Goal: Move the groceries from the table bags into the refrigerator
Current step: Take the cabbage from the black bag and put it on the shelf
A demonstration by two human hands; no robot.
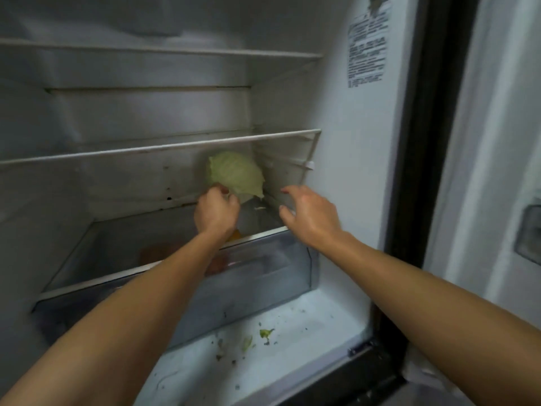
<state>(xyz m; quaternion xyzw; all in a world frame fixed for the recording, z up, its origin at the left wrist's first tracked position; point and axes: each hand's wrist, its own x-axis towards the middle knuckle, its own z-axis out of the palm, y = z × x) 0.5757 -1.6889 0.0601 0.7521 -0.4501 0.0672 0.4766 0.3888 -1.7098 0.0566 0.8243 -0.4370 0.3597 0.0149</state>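
Item 1. Refrigerator (351, 200), door open, white interior. We count two wire-edged shelves, the upper shelf (161, 51) and the middle shelf (161, 149), both bare where we see them.

Item 2. Glass shelf (117, 244), the lowest one, which lies over the crisper drawer (263, 276).

Item 3. Cabbage (237, 174), pale green, one head. It is inside the refrigerator, above the rear right part of the glass shelf and below the middle shelf. We cannot tell whether its underside rests on the glass.

Item 4. Left grip (216, 210), reaching in over the drawer. Its fingers are curled on the lower left edge of the cabbage and hold it.

Item 5. Right grip (307, 212), just to the right of the cabbage and apart from it. Its fingers are spread and lightly bent, and it holds nothing.

Item 6. Drawer contents, seen blurred through the glass: an orange thing (235, 234) under the left wrist and a reddish-brown shape (155, 253) further left. We cannot identify either.

Item 7. Leaf scraps (265, 332), green, with dark crumbs, on the refrigerator floor in front of the drawer.

Item 8. Printed label (367, 51), on the right inner wall near the top, text unreadable.

Item 9. Dark door seal (421, 142), running upright along the right edge of the refrigerator.
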